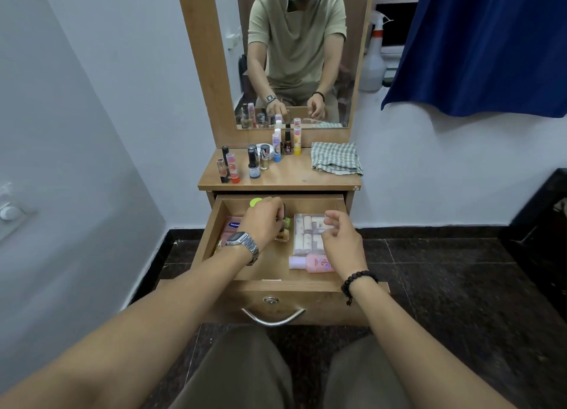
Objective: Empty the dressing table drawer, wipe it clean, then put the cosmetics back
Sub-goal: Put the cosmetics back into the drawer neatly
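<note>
Pink bottle point(316, 263) lies flat, cap pointing left.

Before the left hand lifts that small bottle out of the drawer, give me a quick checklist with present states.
1. Left hand grips the small bottle: ok.
2. Right hand holds nothing: ok, hovering over the clear case.
3. Free spot on the tabletop beside the lip balms: ok.
4. Drawer pulled fully open: ok.
5. Drawer emptied: not ok; pink bottle and Vaseline pack remain.
6. Checked cloth within reach: ok.
</note>
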